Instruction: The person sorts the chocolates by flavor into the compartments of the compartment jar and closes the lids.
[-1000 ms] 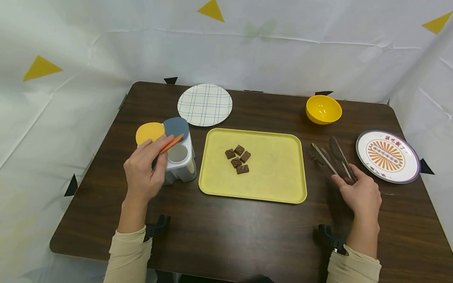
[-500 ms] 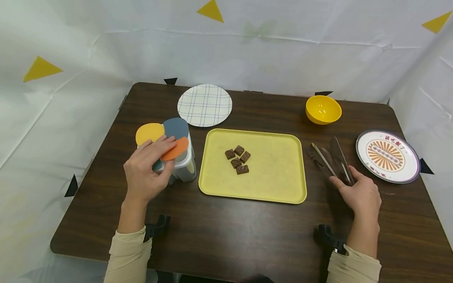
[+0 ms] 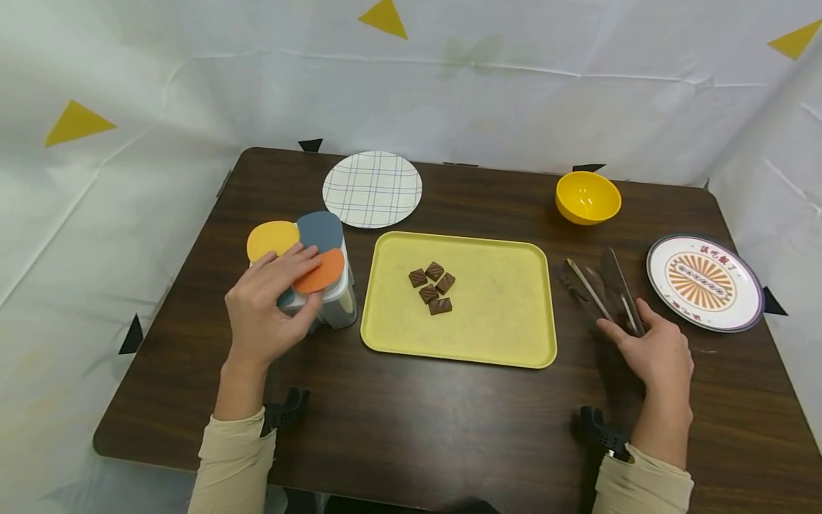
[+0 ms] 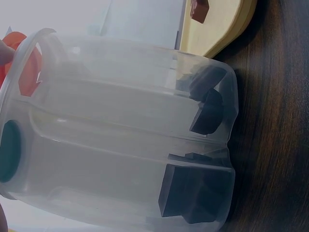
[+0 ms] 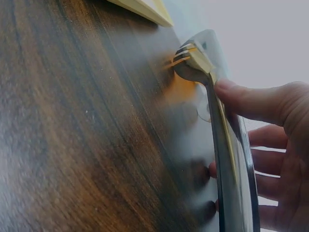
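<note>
My left hand [image 3: 270, 300] lies over a clear storage box [image 3: 342, 311] with several coloured lids, its fingers on the orange lid [image 3: 324, 270]. That lid lies flat over its compartment; the yellow lid [image 3: 272, 240] and blue lid [image 3: 320, 230] are down too. In the left wrist view, a green lid [image 4: 9, 152] shows, and dark pieces [image 4: 207, 111] sit at the bottom of the box. My right hand [image 3: 651, 350] holds metal tongs [image 5: 227, 145] by the handle end, thumb on one side and fingers on the other. Their arms stand apart with nothing between the tips.
A yellow tray [image 3: 494, 307] with several chocolates [image 3: 428, 293] lies mid-table between the hands. Behind are a checked plate [image 3: 372, 190] and a yellow bowl [image 3: 587, 198]. A patterned plate [image 3: 703, 284] sits right of the tongs, near the table's right edge.
The orange lid has gone from tilted up to flat over its compartment, my left hand moving with it. The tongs shifted slightly in my right hand.
</note>
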Demonstrator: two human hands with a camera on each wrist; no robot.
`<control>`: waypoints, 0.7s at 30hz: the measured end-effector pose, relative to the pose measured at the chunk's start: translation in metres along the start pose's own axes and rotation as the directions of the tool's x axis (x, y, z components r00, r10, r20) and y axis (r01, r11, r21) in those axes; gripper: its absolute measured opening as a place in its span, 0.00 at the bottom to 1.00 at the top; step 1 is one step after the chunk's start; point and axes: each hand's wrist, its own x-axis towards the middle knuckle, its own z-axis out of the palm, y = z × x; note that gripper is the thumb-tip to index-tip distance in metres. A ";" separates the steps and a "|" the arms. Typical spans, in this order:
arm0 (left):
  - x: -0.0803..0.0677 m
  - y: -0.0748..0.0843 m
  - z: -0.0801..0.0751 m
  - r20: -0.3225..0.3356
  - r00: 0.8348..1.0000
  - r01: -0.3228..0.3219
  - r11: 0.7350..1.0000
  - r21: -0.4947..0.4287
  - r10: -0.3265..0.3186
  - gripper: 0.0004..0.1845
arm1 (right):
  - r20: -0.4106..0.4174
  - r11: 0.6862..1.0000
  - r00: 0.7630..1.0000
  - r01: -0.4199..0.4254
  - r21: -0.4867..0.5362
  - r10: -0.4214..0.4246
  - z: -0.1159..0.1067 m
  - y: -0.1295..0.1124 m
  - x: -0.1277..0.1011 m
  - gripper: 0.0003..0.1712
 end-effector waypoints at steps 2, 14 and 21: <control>0.000 0.000 0.000 0.004 1.000 0.000 1.000 0.000 0.000 0.21 | -0.002 1.000 1.000 -0.002 0.009 0.002 0.000 -0.001 0.000 0.54; -0.001 0.000 0.000 0.020 1.000 -0.005 1.000 0.009 0.005 0.22 | -0.032 0.999 0.999 0.022 0.030 -0.021 -0.001 -0.004 0.001 0.53; 0.000 0.000 0.000 0.012 1.000 0.001 1.000 0.004 -0.001 0.22 | -0.220 0.994 0.975 0.046 0.095 -0.024 0.000 -0.017 -0.002 0.43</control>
